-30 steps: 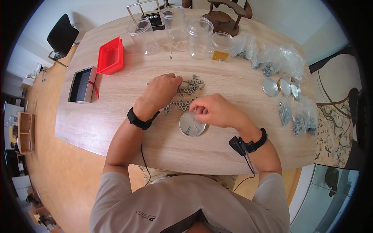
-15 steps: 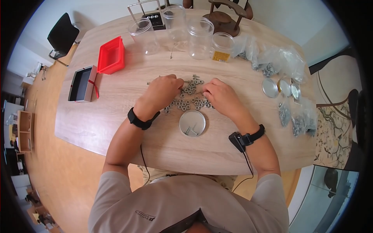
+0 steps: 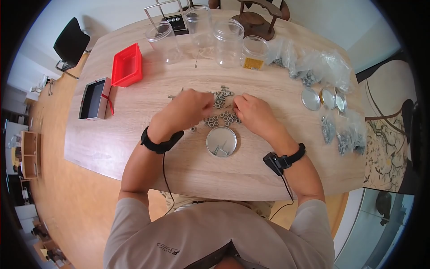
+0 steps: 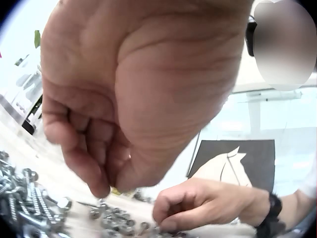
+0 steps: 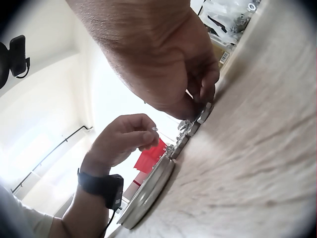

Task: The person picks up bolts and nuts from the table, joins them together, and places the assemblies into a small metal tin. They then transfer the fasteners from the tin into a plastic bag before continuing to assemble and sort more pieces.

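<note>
One tiny shiny bit is pinched in the left hand. The right hand bends down at the nuts on the worktop; I can't tell if it grips one.

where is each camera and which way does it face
Head: on the head, facing forward and down at the table; forearms, left hand, right hand, shirt show.
Left wrist: on that wrist, facing its hand and screws; both hands show.
Right wrist: on that wrist, facing low across the table; both hands show.
Head and right wrist share the round dish.
</note>
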Demonstrator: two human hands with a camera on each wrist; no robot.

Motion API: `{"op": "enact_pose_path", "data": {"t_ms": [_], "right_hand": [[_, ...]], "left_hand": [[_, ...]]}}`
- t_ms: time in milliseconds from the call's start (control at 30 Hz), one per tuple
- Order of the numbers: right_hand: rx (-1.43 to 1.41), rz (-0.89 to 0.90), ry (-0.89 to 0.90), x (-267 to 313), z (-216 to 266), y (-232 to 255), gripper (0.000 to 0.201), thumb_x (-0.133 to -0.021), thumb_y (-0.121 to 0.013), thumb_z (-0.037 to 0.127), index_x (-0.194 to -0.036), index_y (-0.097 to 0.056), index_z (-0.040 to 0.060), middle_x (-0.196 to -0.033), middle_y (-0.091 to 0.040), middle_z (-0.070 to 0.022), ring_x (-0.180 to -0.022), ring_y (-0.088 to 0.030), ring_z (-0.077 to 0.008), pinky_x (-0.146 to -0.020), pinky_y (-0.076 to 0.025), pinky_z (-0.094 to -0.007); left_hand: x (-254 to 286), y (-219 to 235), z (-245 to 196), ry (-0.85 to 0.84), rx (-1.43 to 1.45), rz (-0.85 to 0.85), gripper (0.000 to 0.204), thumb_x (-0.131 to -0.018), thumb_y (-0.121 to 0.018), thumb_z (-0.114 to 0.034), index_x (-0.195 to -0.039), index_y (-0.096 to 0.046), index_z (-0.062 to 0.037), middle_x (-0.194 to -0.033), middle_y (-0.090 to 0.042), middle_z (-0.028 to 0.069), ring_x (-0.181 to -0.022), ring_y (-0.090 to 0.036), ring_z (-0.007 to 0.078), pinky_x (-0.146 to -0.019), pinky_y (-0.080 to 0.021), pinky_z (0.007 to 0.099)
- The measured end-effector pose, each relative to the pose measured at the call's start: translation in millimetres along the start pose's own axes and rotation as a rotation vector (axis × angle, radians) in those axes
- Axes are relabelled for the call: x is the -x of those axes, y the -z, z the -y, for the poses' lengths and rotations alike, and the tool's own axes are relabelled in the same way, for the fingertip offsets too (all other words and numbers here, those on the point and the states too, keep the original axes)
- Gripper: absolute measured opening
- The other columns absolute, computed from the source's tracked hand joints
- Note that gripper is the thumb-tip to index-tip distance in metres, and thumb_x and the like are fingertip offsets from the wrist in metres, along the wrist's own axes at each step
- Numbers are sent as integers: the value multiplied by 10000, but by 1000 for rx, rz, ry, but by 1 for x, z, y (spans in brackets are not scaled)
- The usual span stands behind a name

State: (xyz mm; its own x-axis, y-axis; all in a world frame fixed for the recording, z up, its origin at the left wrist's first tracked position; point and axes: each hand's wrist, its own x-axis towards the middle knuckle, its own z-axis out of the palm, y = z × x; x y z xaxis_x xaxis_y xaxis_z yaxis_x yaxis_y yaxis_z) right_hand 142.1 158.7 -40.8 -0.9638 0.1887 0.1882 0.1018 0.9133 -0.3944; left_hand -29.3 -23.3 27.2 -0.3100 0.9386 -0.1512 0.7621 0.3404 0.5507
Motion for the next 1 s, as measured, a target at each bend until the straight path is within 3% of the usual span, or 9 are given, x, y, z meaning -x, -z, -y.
{"op": "enact_pose_path", "data": {"t_ms": [100, 133, 233, 333, 433, 533, 733, 1000], "right_hand": [[-34, 1, 37, 1, -1, 0, 100, -940, -697, 117, -1007, -657, 54, -981, -684, -142, -935, -712, -376, -779, -587, -491], [-41, -6, 51, 1, -1, -1, 106, -933, -701, 115, -1014, -662, 59, -975, -688, -139, -929, -713, -378, -777, -586, -488], [-85, -53, 65, 2, -1, -3, 128, -919, -714, 102, -1046, -712, 81, -1005, -702, -125, -904, -709, -360, -784, -581, -471], [-115, -63, 98, 1, -5, -5, 114, -912, -709, 104, -1023, -723, 79, -983, -703, -126, -897, -708, -358, -787, -581, -463], [-113, -15, 59, -1, -4, -1, 113, -914, -691, 99, -1019, -721, 71, -956, -705, -129, -883, -704, -360, -786, -579, -461], [-156, 8, 25, -2, -3, 3, 113, -914, -686, 103, -1016, -719, 66, -927, -699, -133, -866, -696, -365, -782, -574, -463], [-126, -37, 98, 0, -4, -2, 37, -899, -693, 117, -903, -698, 80, -892, -702, -136, -846, -710, -366, -760, -578, -484], [-158, 37, -25, -2, -1, 6, 67, -859, -723, 131, -860, -707, 66, -841, -701, -142, -808, -710, -338, -727, -569, -451]], "left_hand": [[9, -7, -13, -215, 79, 171, 101, -911, -690, -143, -907, -707, -43, -818, -738, 177, -796, -709, 399, -753, -549, 475], [9, -7, -17, -184, 52, 239, 105, -918, -680, -140, -934, -728, -48, -840, -740, 184, -856, -716, 400, -789, -556, 474], [7, -11, -8, -206, 52, 172, 166, -943, -693, -149, -1062, -743, -45, -908, -750, 169, -851, -727, 368, -805, -570, 442], [-12, -26, 15, -116, -102, -278, 222, -939, -707, -121, -1152, -737, -63, -1070, -746, 159, -981, -722, 365, -882, -574, 449], [-18, -39, 33, -248, -261, -454, 287, -924, -725, -86, -1211, -726, -89, -1188, -713, 137, -1089, -695, 364, -942, -569, 457], [-18, -39, 37, -208, -259, -354, 300, -900, -744, -65, -1199, -724, -96, -1186, -701, 124, -1135, -675, 360, -969, -561, 458], [-20, -33, 37, -127, -220, -221, 160, -927, -717, -99, -1081, -711, -56, -1074, -692, 154, -1013, -698, 394, -898, -566, 484], [-22, -36, 42, -169, -233, -291, 119, -964, -673, -131, -965, -704, -16, -964, -701, 185, -872, -705, 431, -797, -573, 504]]}}
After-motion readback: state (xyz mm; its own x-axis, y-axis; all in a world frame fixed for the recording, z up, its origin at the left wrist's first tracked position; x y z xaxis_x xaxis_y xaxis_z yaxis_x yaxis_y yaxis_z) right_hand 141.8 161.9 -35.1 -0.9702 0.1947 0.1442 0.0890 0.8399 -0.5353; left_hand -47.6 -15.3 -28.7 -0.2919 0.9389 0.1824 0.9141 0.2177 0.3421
